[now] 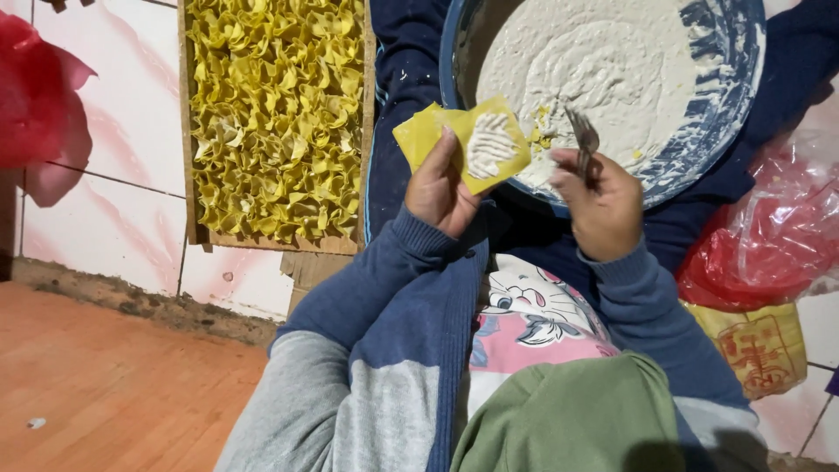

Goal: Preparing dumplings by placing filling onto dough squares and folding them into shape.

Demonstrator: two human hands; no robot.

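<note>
While left hand (437, 188) fingers pinch yellow wrapper (463, 140), right hand (601, 205) grips fork (584, 140)

**Yellow wrappers, white filling**

We hold a square yellow wrapper (463, 140) in our left hand (441, 188), a dab of white filling on it. Our right hand (599, 197) grips a fork (584, 140) over the blue-rimmed bowl (730, 96) of white paste. Beside us, a wooden tray (185, 131) is packed with folded yellow dumplings (275, 114).
</note>
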